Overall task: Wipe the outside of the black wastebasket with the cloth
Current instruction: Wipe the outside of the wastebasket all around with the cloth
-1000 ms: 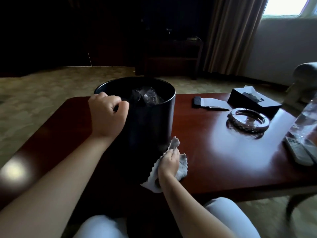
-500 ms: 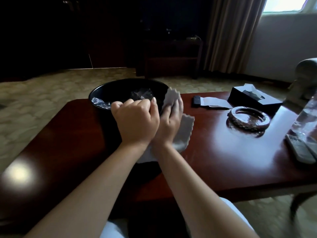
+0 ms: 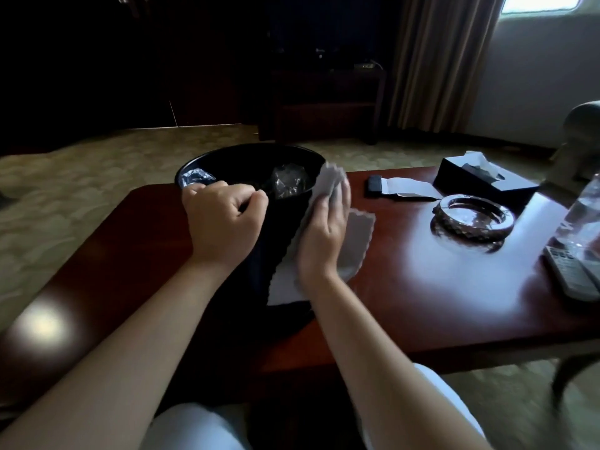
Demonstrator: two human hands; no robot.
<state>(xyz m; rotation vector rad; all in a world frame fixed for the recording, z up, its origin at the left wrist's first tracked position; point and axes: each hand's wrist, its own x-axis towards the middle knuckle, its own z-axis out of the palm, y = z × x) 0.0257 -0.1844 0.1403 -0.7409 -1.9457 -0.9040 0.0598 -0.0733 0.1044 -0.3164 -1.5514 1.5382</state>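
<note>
Standing upright: wastebasket | right hand presses cloth on side

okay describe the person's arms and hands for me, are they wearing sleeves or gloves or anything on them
Both forearms are bare up to the bottom edge of the picture: no sleeves show. The left hand and right hand wear no gloves, and no rings, watch or bracelets are visible. The only clothing in sight is light, whitish fabric over the knees.

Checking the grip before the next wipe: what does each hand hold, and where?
Left hand grips the black wastebasket by its near rim; right hand presses the cloth against its side.
</note>
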